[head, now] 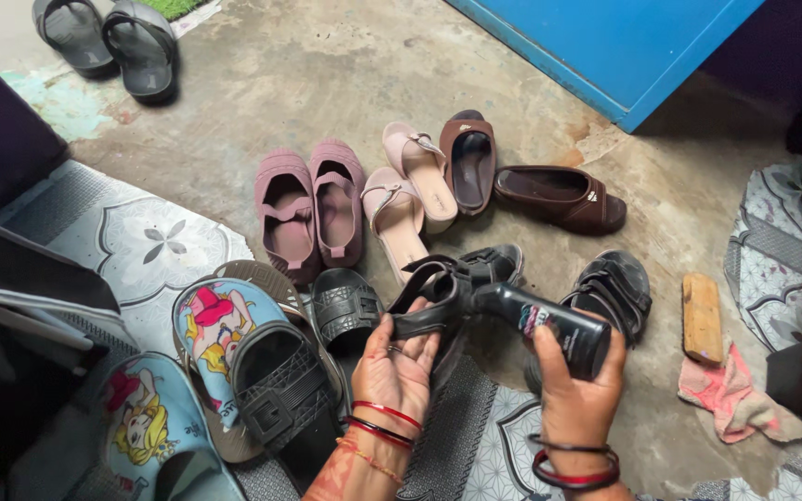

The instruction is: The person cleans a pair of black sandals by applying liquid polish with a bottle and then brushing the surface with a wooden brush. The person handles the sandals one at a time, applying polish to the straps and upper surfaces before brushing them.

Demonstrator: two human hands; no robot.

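Observation:
My left hand holds a black strapped sandal by its sole, tilted up over the floor. My right hand grips a black shoe-polish bottle, and its applicator tip presses against the sandal's strap. Both wrists wear red and black bangles. The matching black sandal lies on the floor just right of the bottle.
Mauve shoes, pink sandals and brown slippers lie ahead on the concrete. Black slides and cartoon-printed slippers sit to the left on a patterned mat. A wooden brush and pink cloth lie right. A blue door is beyond.

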